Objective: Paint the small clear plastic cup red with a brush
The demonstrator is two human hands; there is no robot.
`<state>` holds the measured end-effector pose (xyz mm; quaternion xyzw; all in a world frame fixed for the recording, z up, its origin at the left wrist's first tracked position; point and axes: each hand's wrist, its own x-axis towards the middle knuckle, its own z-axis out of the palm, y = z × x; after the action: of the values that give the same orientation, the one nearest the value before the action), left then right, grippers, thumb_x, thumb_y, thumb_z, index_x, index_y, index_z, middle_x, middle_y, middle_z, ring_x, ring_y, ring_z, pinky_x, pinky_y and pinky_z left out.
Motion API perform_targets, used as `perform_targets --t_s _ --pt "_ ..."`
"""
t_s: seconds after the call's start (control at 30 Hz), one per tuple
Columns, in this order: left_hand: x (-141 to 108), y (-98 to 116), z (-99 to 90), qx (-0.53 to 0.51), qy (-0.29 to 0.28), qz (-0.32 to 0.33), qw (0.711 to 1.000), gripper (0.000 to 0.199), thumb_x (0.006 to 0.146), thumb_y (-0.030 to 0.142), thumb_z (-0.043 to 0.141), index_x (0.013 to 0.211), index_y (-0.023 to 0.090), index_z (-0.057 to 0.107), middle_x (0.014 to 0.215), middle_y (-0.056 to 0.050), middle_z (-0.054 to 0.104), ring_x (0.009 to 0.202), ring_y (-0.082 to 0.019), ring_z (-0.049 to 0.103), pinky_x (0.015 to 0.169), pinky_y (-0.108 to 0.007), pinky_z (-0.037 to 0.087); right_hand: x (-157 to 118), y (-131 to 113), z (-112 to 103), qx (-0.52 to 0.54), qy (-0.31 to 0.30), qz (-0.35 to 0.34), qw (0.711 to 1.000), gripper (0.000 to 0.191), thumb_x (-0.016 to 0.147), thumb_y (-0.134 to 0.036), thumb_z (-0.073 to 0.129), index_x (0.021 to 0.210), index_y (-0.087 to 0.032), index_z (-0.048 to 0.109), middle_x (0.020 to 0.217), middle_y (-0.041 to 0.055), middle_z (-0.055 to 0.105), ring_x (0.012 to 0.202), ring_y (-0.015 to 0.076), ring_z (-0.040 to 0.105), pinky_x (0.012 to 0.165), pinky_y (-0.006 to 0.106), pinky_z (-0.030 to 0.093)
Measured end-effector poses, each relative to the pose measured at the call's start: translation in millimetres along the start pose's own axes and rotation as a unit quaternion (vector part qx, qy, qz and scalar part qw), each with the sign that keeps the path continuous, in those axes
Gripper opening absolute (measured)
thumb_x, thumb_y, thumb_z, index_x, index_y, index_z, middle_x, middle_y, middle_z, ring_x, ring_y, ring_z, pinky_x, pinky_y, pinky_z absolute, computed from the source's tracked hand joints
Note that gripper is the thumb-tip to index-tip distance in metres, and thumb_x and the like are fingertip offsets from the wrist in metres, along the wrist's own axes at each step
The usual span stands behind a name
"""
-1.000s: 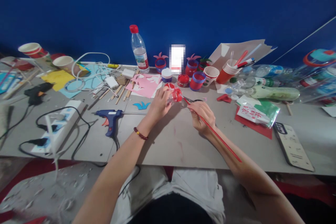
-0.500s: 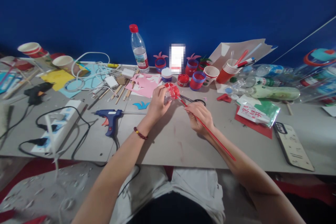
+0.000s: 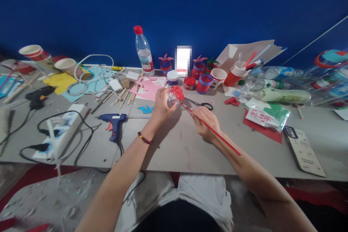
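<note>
My left hand (image 3: 161, 106) is wrapped round a cut clear plastic bottle piece (image 3: 172, 98), tilted on its side, with a red painted band at its right end. In my right hand (image 3: 206, 122) is a long red paintbrush (image 3: 219, 137), pinched near its front. The brush tip lies just below and right of the red band; I cannot tell if it touches. Behind them stand an open jar of red paint (image 3: 189, 82) and a white-lidded jar of blue paint (image 3: 172, 77). Scissors (image 3: 207, 106) lie between my hands, farther back.
A blue glue gun (image 3: 116, 123) and a power strip (image 3: 63, 128) with loose cables are at left. Red and blue painted cups (image 3: 204, 83) line the back near a tall bottle (image 3: 144, 52). At right are a phone (image 3: 304, 151) and several plastic bottles (image 3: 285, 96).
The bottle piece has turned in my left hand, showing more of its clear side. The brush has drawn slightly down and away from the red band.
</note>
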<state>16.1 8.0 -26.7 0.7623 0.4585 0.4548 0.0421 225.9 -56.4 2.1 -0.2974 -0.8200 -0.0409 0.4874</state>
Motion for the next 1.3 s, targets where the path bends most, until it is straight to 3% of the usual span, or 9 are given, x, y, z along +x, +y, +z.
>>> perform_targets --t_s 0.53,1.03,1.3 --pt "-3.7 3.7 -2.7 0.012 -0.051 -0.035 0.998 0.058 0.086 0.031 0.073 0.134 0.022 0.043 0.125 -0.015 0.063 0.118 -0.031 0.062 0.094 -0.048 0.056 -1.9 4.1 -0.6 -0.003 0.009 0.001 1.000 0.017 0.096 -0.011 0.052 0.104 -0.021 0.063 0.084 0.0054 0.071 0.078 0.0191 0.065 0.074 0.034 0.057" --pt "-2.5 3.8 -8.6 0.089 -0.099 0.051 0.990 0.058 0.083 0.018 0.072 0.137 0.020 0.050 0.132 -0.016 0.061 0.122 -0.032 0.060 0.095 -0.047 0.058 -4.1 6.7 0.9 0.009 0.026 -0.009 1.000 0.023 0.096 -0.010 0.051 0.111 -0.023 0.062 0.086 0.0047 0.070 0.079 0.0192 0.065 0.075 0.035 0.057" --pt "-0.5 7.4 -11.1 0.114 -0.128 0.066 0.983 0.057 0.084 0.012 0.067 0.137 0.022 0.049 0.134 -0.014 0.061 0.123 -0.031 0.059 0.095 -0.045 0.058 -6.3 9.8 1.0 -0.008 0.049 -0.005 0.999 0.025 0.097 -0.012 0.051 0.114 -0.026 0.064 0.086 0.0043 0.072 0.079 0.0201 0.067 0.076 0.037 0.058"
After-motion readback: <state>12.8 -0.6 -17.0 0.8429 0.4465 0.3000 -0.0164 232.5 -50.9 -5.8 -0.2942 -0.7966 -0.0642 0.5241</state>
